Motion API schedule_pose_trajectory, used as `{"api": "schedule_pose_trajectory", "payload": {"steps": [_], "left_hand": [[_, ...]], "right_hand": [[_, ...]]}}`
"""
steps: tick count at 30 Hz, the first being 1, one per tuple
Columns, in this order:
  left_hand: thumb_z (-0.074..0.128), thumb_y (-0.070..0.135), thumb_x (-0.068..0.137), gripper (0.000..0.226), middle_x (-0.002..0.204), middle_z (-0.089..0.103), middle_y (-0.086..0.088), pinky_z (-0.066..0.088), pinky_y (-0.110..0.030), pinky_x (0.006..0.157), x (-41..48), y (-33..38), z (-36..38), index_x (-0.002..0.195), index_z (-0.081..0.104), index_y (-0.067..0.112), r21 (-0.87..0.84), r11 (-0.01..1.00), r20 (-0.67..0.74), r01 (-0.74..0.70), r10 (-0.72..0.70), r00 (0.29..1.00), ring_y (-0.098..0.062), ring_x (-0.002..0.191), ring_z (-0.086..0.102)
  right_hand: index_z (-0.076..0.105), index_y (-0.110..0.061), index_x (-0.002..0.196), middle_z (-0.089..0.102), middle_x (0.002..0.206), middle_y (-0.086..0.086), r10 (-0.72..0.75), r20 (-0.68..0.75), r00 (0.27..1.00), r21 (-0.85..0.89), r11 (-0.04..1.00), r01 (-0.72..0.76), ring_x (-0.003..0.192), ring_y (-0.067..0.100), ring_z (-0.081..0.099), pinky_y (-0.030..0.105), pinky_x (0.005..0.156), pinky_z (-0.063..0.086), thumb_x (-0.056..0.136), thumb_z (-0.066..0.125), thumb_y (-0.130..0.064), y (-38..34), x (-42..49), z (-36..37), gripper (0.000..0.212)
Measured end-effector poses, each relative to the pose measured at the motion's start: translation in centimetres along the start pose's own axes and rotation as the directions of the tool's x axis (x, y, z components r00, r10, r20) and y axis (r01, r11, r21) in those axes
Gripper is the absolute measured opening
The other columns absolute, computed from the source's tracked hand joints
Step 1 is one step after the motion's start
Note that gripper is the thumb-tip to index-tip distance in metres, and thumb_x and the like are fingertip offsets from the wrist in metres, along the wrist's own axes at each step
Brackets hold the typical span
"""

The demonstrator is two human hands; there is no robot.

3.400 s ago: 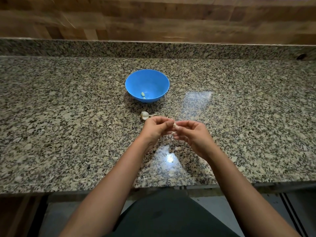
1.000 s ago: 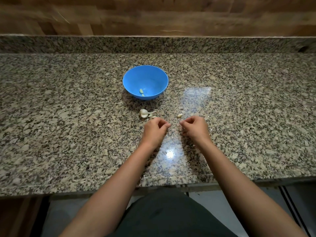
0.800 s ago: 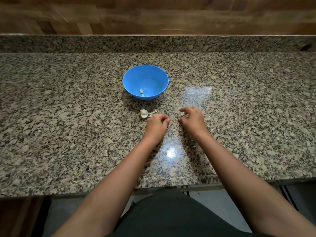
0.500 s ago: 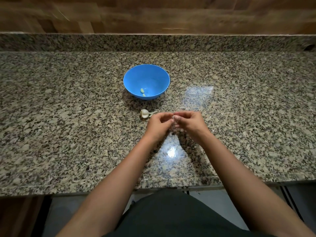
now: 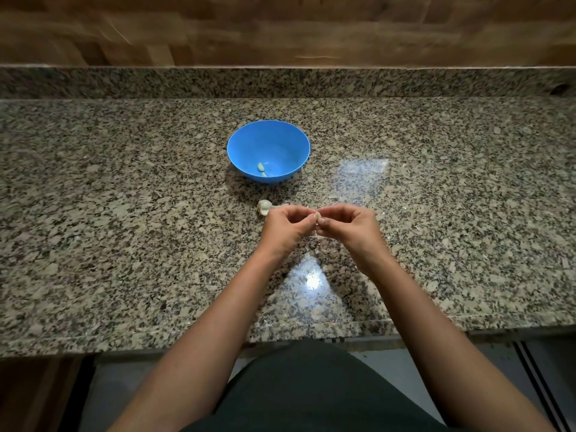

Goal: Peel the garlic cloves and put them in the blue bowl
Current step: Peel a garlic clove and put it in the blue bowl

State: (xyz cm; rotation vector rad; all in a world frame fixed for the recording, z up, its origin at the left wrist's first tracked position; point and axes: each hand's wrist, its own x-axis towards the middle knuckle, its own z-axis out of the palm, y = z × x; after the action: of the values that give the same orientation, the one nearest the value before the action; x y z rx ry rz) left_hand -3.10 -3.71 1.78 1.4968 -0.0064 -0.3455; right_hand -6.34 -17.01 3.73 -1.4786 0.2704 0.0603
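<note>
Lifted off the counter point(image 5: 124, 244) a moment ago, the garlic clove point(image 5: 318, 216) is pinched between left hand point(image 5: 285, 224) and right hand point(image 5: 349, 226) for peeling, just near of the blue bowl point(image 5: 282, 141).

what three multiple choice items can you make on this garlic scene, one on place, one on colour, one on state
1. Where is the garlic head remnant? A in the bowl; B on the counter, between bowl and left hand; C under the bowl.
2. What colour is the bowl? A red; B green; C blue.
3. What are the hands doing? A lying flat; B both pinching one garlic clove; C lifting the bowl.

1 B: it lies on the granite just nearer than the bowl.
2 C: its wall is plainly blue.
3 B: fingertips of left hand and right hand meet on the clove.
</note>
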Motion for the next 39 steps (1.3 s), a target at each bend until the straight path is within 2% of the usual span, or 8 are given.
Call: {"api": "schedule_pose_trajectory", "payload": {"steps": [5, 9, 12, 18, 26, 29, 34, 39], "left_hand": [[0.063, 0.002, 0.086, 0.004, 0.081, 0.068, -0.011, 0.054, -0.031, 0.076, -0.32, 0.25, -0.24, 0.085, 0.066, 0.004, -0.031, 1.000, 0.027, 0.001, 0.000, 1.000, -0.020, 0.075, 0.063], [0.063, 0.002, 0.085, 0.004, 0.080, 0.068, -0.011, 0.055, -0.023, 0.070, -0.44, 0.39, -0.51, 0.086, 0.066, 0.002, -0.093, 0.995, 0.059, 0.021, -0.015, 0.998, -0.017, 0.071, 0.064], [0.064, 0.002, 0.083, 0.004, 0.076, 0.070, -0.008, 0.055, -0.023, 0.069, -0.37, 0.39, -0.72, 0.084, 0.067, 0.003, -0.142, 0.989, 0.085, 0.040, -0.028, 0.996, -0.017, 0.070, 0.064], [0.065, 0.004, 0.084, 0.003, 0.068, 0.068, -0.002, 0.055, -0.020, 0.064, -0.35, 0.34, -0.46, 0.082, 0.067, 0.005, -0.122, 0.992, 0.035, 0.037, -0.033, 0.999, -0.011, 0.062, 0.060], [0.064, 0.000, 0.083, 0.002, 0.077, 0.067, -0.011, 0.055, -0.022, 0.065, -0.09, 0.50, -0.24, 0.085, 0.065, -0.001, -0.127, 0.991, 0.010, 0.049, -0.048, 0.999, -0.013, 0.063, 0.062], [0.064, 0.000, 0.083, 0.002, 0.073, 0.068, -0.008, 0.053, -0.019, 0.060, -0.04, 0.64, -0.15, 0.083, 0.066, 0.001, -0.135, 0.990, 0.008, 0.043, -0.043, 0.999, -0.011, 0.060, 0.063], [0.068, 0.004, 0.081, 0.010, 0.082, 0.069, -0.010, 0.053, -0.019, 0.063, 0.15, 0.68, -0.40, 0.091, 0.068, 0.001, -0.064, 0.998, 0.037, 0.027, -0.025, 0.999, -0.013, 0.069, 0.062], [0.071, 0.007, 0.080, 0.014, 0.085, 0.069, -0.006, 0.052, -0.019, 0.067, -0.01, 0.69, -0.20, 0.093, 0.068, 0.004, 0.013, 1.000, 0.003, -0.009, 0.009, 1.000, -0.010, 0.075, 0.063]], "right_hand": [[0.064, 0.009, 0.097, 0.069, 0.086, 0.020, 0.027, 0.016, 1.000, 0.081, 0.996, -0.028, 0.073, 0.021, 0.068, 0.021, 0.066, 0.055, 0.080, 0.063, 0.006, -0.09, -0.21, 0.04, 0.017], [0.063, 0.008, 0.095, 0.068, 0.082, 0.018, 0.058, 0.019, 0.998, 0.129, 0.990, -0.060, 0.068, 0.020, 0.067, 0.021, 0.062, 0.056, 0.081, 0.061, 0.006, -0.15, -0.25, -0.11, 0.015], [0.062, 0.009, 0.095, 0.067, 0.081, 0.017, 0.085, 0.035, 0.996, 0.187, 0.978, -0.090, 0.066, 0.019, 0.067, 0.020, 0.061, 0.056, 0.081, 0.059, 0.006, -0.23, -0.19, -0.26, 0.015], [0.062, 0.008, 0.098, 0.067, 0.088, 0.017, 0.031, 0.045, 0.999, 0.024, 0.999, -0.032, 0.075, 0.020, 0.066, 0.024, 0.070, 0.055, 0.077, 0.067, 0.001, -0.36, -0.26, -0.27, 0.023], [0.064, -0.001, 0.089, 0.067, 0.080, 0.012, -0.023, -0.021, 0.999, -0.049, 0.999, 0.022, 0.068, 0.017, 0.065, 0.021, 0.066, 0.055, 0.081, 0.064, 0.003, -0.34, -0.20, 0.37, 0.008], [0.063, 0.003, 0.090, 0.067, 0.080, 0.014, -0.010, -0.023, 1.000, 0.003, 1.000, 0.010, 0.066, 0.017, 0.065, 0.021, 0.064, 0.055, 0.082, 0.062, 0.005, -0.22, -0.08, 0.48, 0.008], [0.061, 0.008, 0.096, 0.065, 0.081, 0.017, 0.094, 0.056, 0.994, 0.271, 0.957, -0.106, 0.065, 0.018, 0.062, 0.021, 0.065, 0.056, 0.084, 0.053, 0.010, -0.09, 0.05, -0.13, 0.014], [0.063, 0.004, 0.090, 0.066, 0.077, 0.014, 0.099, 0.075, 0.992, 0.229, 0.967, -0.113, 0.064, 0.017, 0.062, 0.021, 0.064, 0.056, 0.086, 0.052, 0.008, -0.56, -0.15, -0.15, 0.013]]}}
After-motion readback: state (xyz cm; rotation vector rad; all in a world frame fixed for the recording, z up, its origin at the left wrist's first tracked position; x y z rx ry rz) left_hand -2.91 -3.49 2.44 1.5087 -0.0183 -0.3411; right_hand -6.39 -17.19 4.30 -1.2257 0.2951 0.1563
